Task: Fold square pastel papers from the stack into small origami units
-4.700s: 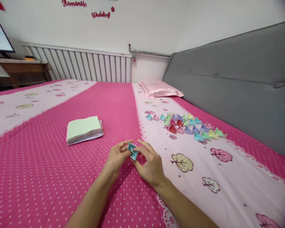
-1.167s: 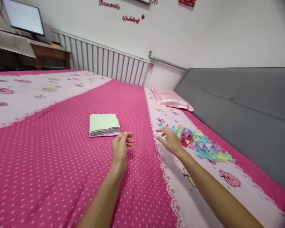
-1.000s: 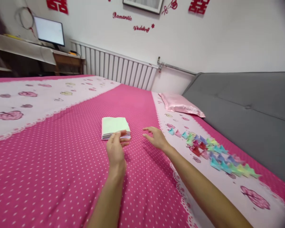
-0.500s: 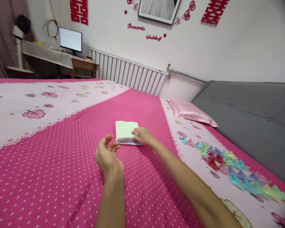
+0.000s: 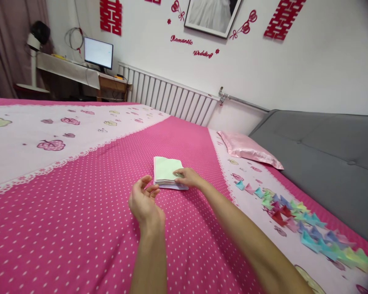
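A stack of pastel paper squares [image 5: 164, 169] with a pale green sheet on top lies on the pink dotted bedspread [image 5: 73, 220]. My right hand [image 5: 188, 178] reaches across to the stack's right edge, its fingers pinched on the corner of the top sheet. Just short of the stack, my left hand [image 5: 143, 201] hovers with its fingers loosely curled and apart, holding nothing. Several small folded paper pieces [image 5: 294, 218] in blue, green, red and pink lie in a row on the pale strip of the bedspread to the right.
A pink satin pillow [image 5: 248, 149] lies by the grey padded headboard [image 5: 325, 163] on the right. Behind the bed are a white radiator [image 5: 171, 98] and a desk with a lit monitor [image 5: 98, 53].
The blue folded piece held earlier has left my hands. My right hand swung left from the row of folded pieces to the paper stack. The view turned left and up.
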{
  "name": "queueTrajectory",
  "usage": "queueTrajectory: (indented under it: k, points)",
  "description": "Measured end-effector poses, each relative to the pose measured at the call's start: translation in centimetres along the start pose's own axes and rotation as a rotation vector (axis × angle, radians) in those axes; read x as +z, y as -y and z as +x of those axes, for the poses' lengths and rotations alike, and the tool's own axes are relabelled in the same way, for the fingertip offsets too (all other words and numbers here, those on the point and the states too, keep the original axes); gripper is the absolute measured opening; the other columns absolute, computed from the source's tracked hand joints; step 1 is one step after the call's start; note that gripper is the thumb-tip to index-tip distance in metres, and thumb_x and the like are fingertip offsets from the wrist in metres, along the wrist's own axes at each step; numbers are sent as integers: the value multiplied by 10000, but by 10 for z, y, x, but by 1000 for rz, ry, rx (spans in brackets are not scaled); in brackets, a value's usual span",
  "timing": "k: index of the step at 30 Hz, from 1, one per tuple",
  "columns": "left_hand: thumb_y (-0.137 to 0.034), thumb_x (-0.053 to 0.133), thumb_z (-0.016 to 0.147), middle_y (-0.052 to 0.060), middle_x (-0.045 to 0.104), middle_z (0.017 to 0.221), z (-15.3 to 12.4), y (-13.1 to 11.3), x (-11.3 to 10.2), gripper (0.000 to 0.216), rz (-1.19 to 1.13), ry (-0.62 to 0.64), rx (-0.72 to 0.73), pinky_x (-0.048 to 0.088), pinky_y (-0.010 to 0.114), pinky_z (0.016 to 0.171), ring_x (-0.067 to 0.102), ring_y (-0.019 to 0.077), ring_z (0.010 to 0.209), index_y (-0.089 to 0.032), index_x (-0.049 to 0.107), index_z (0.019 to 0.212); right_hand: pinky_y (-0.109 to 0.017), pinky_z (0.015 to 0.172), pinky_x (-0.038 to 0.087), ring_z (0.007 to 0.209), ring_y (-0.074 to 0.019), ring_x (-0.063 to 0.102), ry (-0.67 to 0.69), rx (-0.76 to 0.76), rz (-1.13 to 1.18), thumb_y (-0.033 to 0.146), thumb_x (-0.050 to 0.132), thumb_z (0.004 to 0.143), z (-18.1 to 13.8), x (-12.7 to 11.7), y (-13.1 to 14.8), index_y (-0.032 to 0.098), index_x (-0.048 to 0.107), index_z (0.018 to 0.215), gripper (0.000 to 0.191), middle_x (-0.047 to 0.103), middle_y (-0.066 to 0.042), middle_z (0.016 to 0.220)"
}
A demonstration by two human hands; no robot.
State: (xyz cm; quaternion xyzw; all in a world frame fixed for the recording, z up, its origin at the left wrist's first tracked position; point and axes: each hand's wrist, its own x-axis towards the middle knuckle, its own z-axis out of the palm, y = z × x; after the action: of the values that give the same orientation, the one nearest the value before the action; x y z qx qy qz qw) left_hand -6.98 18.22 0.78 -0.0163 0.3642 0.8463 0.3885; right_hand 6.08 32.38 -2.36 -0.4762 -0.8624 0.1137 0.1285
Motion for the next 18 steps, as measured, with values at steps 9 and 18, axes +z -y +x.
queueTrajectory:
  k: [9,18]
  points:
    - [-227,479,630,16,587,740,-1,-1,1,160,15,-2,-6,387,189,448,504,63,469,-129,583,700,-191,681,445,794,-137,639,-9,10,79,250,569,771,1,-1,-3,247,698,885,172,715,27,884]
    - [-221,473,624,17,583,726,0,-1,2,154,17,-9,-2,383,204,459,498,70,475,-132,579,692,-272,703,429,812,-183,617,-376,88,27,299,456,852,-11,-8,15,227,672,918,238,705,-38,888]
